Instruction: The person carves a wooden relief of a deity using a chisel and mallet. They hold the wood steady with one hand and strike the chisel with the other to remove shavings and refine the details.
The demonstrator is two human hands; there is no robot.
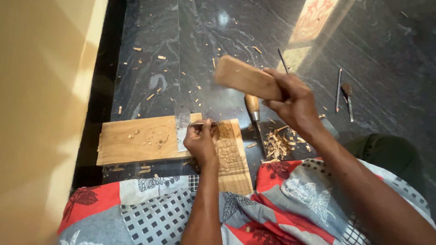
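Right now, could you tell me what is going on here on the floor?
A person sits on the dark stone floor carving wood. The left hand holds a thin metal chisel against a carved wooden panel, which lies beside a plain wooden board. The right hand has a wooden mallet block raised above the chisel. A wooden-handled chisel, more tools and wood chips lie nearby. A patterned red and grey cloth covers the lap.
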